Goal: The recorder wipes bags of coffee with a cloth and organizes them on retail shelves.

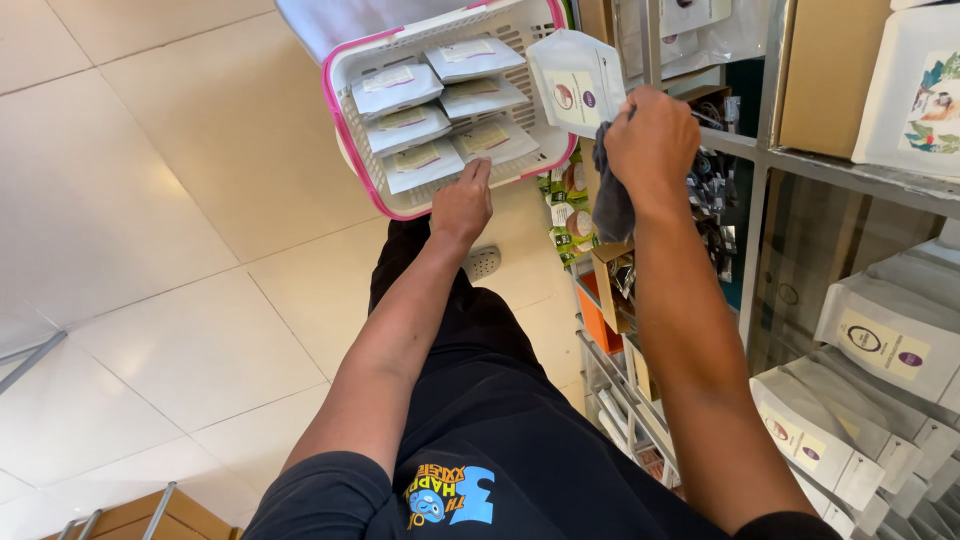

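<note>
Gripping a grey cloth [612,200], right hand [652,140] wipes white pouch [575,80]; left hand [462,205] touches basket [350,75].

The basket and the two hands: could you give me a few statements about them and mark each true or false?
1. The basket has a pink rim. True.
2. The right hand holds a white pouch and a grey cloth. True.
3. The basket is empty. False: flat white packets lie inside.
4. The left hand grips a bottle. False: it rests at the basket's edge.
5. Pouches stand on the shelf at right. True.
</note>
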